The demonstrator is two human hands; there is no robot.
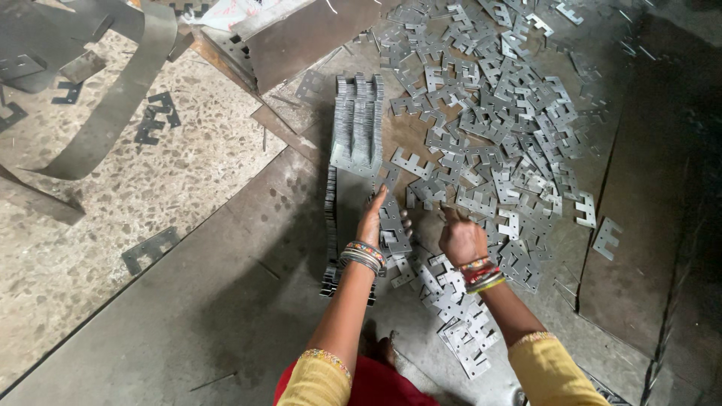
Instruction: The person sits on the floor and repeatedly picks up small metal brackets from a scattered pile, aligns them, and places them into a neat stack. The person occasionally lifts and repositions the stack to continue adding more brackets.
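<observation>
While the person sits low on the floor with both arms stretched out, the left hand (374,219) grips a small stack of flat grey plates (393,229), fingers wrapped around one edge and the stack standing upright against the palm. Just beside that hand runs a long row (356,128) of the same E-shaped plates, packed on edge and reaching away from the person; its nearer part lies darker and lower along a metal sheet (226,301) that covers the floor here. The right hand (460,239) is curled closed over the loose pile (496,128), knuckles up, fingertips down among the plates; whether it has one pinched I cannot tell. That pile spreads wide to the right and far ahead, plates lying flat and overlapping every way, with a thinner trail (459,331) running back under the right forearm. Bangles (362,256) ring the left wrist, and a coloured set (481,274) the right. To the left, bare speckled floor (150,188) shows, with a curved metal strip (124,98) lying across it and a few stray plates. A slanted metal box (301,37) stands beyond the row's far end.
</observation>
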